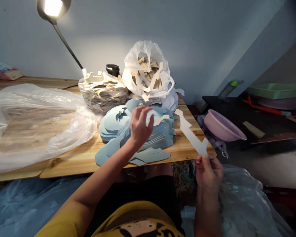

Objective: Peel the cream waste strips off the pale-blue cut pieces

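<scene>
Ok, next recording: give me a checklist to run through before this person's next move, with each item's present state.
1. Right hand has a grip on the white strip: ok, pinched at its near end.
2. Left hand free: ok, nothing visible between its parted fingers.
3. Left hand touching the blue pieces: cannot tell from this angle.
4. Blue pieces squared into one neat stack: not ok, they lie fanned and overlapping.
5. White plastic bag open: ok, the scraps show inside its mouth.
6. Lamp on: ok, lit.
</scene>
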The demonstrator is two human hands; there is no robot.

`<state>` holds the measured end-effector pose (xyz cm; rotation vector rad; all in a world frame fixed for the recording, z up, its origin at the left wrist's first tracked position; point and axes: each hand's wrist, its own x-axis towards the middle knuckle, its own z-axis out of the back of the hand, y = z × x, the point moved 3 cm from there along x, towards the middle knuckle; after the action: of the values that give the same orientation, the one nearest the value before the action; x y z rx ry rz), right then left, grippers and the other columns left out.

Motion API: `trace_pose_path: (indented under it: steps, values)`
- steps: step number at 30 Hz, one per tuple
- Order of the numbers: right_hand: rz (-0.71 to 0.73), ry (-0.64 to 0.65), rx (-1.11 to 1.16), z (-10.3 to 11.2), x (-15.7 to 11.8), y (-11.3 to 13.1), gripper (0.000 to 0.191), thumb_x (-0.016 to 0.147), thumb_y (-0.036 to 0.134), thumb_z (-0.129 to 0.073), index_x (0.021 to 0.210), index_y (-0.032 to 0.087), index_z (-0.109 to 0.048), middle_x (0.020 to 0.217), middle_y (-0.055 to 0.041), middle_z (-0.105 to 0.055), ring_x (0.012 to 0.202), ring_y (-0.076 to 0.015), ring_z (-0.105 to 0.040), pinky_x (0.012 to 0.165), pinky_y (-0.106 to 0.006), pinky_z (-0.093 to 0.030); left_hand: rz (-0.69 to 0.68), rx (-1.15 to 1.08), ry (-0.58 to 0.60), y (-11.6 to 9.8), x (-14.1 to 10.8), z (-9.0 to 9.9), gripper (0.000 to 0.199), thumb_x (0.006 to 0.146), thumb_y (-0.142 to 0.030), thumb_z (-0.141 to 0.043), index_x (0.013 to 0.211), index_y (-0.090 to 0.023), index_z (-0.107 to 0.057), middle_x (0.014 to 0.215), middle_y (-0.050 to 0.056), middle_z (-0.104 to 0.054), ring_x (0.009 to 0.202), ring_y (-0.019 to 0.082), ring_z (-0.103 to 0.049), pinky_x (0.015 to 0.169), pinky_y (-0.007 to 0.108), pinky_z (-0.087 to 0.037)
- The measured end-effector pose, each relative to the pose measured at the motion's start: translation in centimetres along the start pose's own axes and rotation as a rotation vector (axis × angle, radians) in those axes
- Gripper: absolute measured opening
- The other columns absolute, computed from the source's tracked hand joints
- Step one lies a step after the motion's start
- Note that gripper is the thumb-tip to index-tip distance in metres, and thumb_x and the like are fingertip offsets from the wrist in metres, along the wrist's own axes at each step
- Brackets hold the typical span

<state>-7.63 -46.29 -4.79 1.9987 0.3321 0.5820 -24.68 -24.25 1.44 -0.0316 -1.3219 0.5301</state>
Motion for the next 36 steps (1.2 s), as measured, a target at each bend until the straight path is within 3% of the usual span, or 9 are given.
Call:
trace_pose_path:
  steps: [1,5,7,13,19,26,30,32,36]
  values:
    - [-0.014,0.025,-0.009,-0.4,-0.5,-0.3,0.024,0.076,0.035,-0.085,0.070,0.018,-0.070,0.060,-0.0001,-0.064,0.051,-0.0099,-0.056,0.049,-0.021,-0.048,-0.094,-0.082,0.030,-1.7,-1.0,0.8,0.024,0.092,-0.015,-0.062,0.116,-0.016,-0.064,0.111,0.013,-0.066,0.106,0.023,-0.063,0.093,0.038,-0.054]
    - [-0.083,0.178,-0.044,-1.5,-2.8,-0.9,0.019,0.078,0.033,-0.082,0.070,0.018,-0.073,0.057,0.0000,-0.063,0.049,-0.0109,-0.056,0.049,-0.022,-0.048,-0.456,-0.350,0.365,-7.7,-4.9,3.4,0.023,0.097,-0.018,-0.057,0.119,-0.017,-0.065,0.117,0.012,-0.070,0.107,0.022,-0.068,0.091,0.033,-0.058]
    - [-0.113,0.269,-0.070,-1.7,-3.9,-0.7,0.013,0.077,0.029,-0.083,0.072,0.020,-0.075,0.058,-0.0001,-0.064,0.048,-0.0124,-0.057,0.048,-0.024,-0.048,-0.495,-0.413,0.439,-9.1,-5.8,4.5,0.025,0.100,-0.019,-0.052,0.121,-0.015,-0.065,0.119,0.013,-0.071,0.110,0.023,-0.068,0.093,0.034,-0.059]
    - [-0.060,0.475,-0.187,-2.1,-6.1,1.7,0.019,0.080,0.023,-0.078,0.064,0.022,-0.068,0.061,-0.0007,-0.067,0.052,-0.0153,-0.058,0.050,-0.026,-0.045,-0.495,-0.577,0.422,-9.6,-6.5,7.1,0.031,0.097,-0.014,-0.052,0.124,-0.004,-0.064,0.111,0.020,-0.075,0.104,0.028,-0.073,0.088,0.037,-0.064]
    - [0.016,0.561,-0.161,-3.7,-7.1,2.7,0.022,0.086,0.025,-0.070,0.067,0.022,-0.058,0.059,0.0020,-0.055,0.055,-0.0133,-0.050,0.055,-0.027,-0.040,-0.043,-0.852,0.519,-9.7,-7.3,7.9,0.041,0.092,-0.016,-0.064,0.133,-0.022,-0.062,0.106,0.013,-0.076,0.090,0.021,-0.075,0.078,0.028,-0.065]
    - [-0.195,0.494,-0.077,-5.5,-7.9,0.9,0.033,0.089,0.036,-0.070,0.065,0.020,-0.054,0.058,0.0028,-0.052,0.053,-0.0108,-0.043,0.052,-0.025,-0.032,0.256,-0.958,0.526,-8.5,-7.3,7.8,0.017,0.085,-0.011,-0.075,0.100,-0.018,-0.076,0.092,0.010,-0.078,0.079,0.017,-0.076,0.072,0.022,-0.062]
    - [-0.259,0.574,-0.053,-6.1,-7.7,-0.4,0.031,0.087,0.038,-0.071,0.067,0.020,-0.056,0.056,0.0024,-0.053,0.050,-0.0109,-0.045,0.047,-0.023,-0.033,0.378,-0.976,0.533,-7.7,-7.7,8.0,0.011,0.089,-0.012,-0.069,0.094,-0.019,-0.075,0.089,0.008,-0.078,0.076,0.017,-0.074,0.070,0.024,-0.060]
    - [-0.309,0.579,-0.003,-6.5,-7.5,-1.0,0.034,0.087,0.040,-0.069,0.065,0.020,-0.055,0.056,0.0021,-0.053,0.050,-0.0114,-0.047,0.044,-0.022,-0.035,0.486,-0.939,0.492,-7.4,-8.0,8.1,0.009,0.091,-0.016,-0.066,0.089,-0.019,-0.073,0.086,0.007,-0.077,0.073,0.017,-0.072,0.067,0.024,-0.059]
    - [-0.435,0.414,0.121,-6.5,-6.4,-2.2,0.038,0.083,0.040,-0.071,0.059,0.020,-0.049,0.051,0.0052,-0.045,0.046,-0.0100,-0.046,0.042,-0.020,-0.041,0.789,-0.805,0.262,-5.7,-9.3,8.1,0.017,0.093,-0.029,-0.066,0.080,-0.018,-0.070,0.078,0.004,-0.072,0.068,0.014,-0.067,0.061,0.022,-0.055]
